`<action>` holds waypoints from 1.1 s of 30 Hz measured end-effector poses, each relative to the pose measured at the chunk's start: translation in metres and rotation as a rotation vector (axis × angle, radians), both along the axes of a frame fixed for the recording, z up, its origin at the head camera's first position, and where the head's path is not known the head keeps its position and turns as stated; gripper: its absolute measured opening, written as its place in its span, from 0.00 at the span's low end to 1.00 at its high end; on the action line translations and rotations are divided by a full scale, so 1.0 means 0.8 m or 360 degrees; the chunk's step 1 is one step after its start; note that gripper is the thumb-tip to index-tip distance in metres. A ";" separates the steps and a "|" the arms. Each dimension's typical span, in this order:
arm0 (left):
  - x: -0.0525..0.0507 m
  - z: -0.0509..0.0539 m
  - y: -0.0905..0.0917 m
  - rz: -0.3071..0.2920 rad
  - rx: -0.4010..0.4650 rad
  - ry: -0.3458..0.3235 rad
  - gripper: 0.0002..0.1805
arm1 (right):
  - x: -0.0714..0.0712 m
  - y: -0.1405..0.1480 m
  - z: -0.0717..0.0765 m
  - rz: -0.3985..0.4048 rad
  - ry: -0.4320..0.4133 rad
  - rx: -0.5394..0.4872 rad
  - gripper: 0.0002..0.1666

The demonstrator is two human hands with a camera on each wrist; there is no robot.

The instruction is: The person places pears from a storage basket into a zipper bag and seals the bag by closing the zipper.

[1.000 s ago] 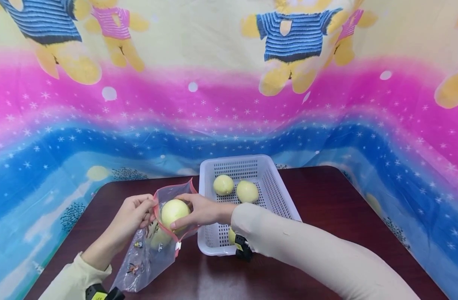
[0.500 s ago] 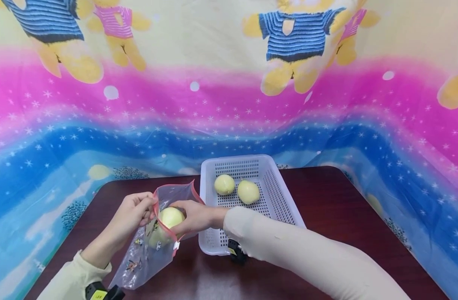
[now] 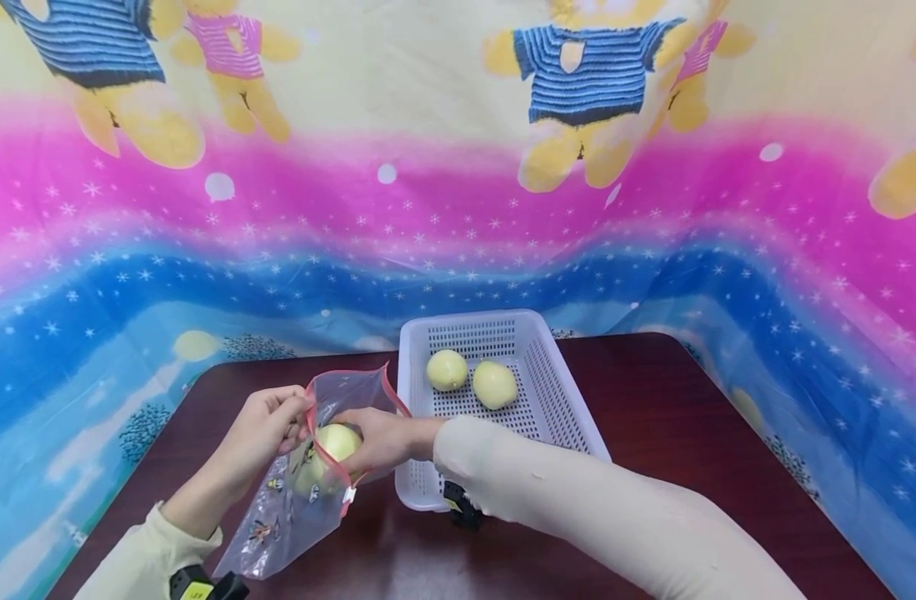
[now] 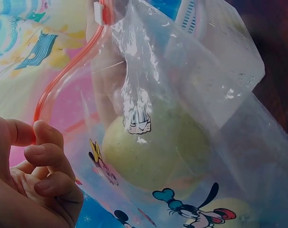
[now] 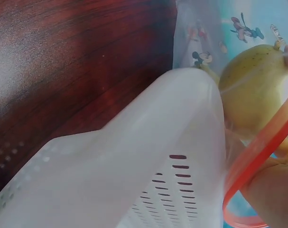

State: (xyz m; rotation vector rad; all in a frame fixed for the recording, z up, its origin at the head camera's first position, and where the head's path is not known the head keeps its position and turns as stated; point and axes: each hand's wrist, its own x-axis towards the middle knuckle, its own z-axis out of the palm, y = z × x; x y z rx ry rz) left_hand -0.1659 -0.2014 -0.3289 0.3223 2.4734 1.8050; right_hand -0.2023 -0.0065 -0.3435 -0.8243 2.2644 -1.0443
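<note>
My left hand [image 3: 266, 437] pinches the red rim of a clear zip bag [image 3: 277, 525] with cartoon prints and a white slider. In the left wrist view the curled fingers [image 4: 49, 156] sit at that rim. My right hand [image 3: 386, 440] reaches through the bag's mouth and holds a yellow-green pear [image 3: 337, 443] inside. Through the plastic, the left wrist view shows this pear [image 4: 155, 147] and a second pale yellow shape [image 4: 234, 211] lower down, partly hidden. A stem tops the held pear [image 5: 253, 85] in the right wrist view.
A white perforated basket [image 3: 570, 383] stands right of the bag, partly under my right forearm. Two pears lie in it, one on the left [image 3: 447, 370] and one on the right [image 3: 495, 384]. A patterned cloth [image 3: 458, 208] hangs behind the dark wooden table [image 3: 630, 375].
My right hand has moved left and down, carrying the pear deeper into the bag. The left hand keeps its pinch on the rim, almost in the same place.
</note>
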 end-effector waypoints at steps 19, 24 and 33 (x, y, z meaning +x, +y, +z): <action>0.001 0.001 -0.002 -0.0009 0.0027 -0.0037 0.17 | 0.005 -0.003 0.002 0.0019 -0.0236 -0.0052 0.38; 0.003 0.003 -0.004 0.0013 0.0016 -0.0033 0.17 | 0.006 0.003 0.008 -0.0026 -0.0308 -0.0123 0.32; 0.004 0.006 -0.010 0.0048 -0.0023 -0.0011 0.19 | 0.007 0.023 0.021 -0.0076 -0.0253 -0.0294 0.26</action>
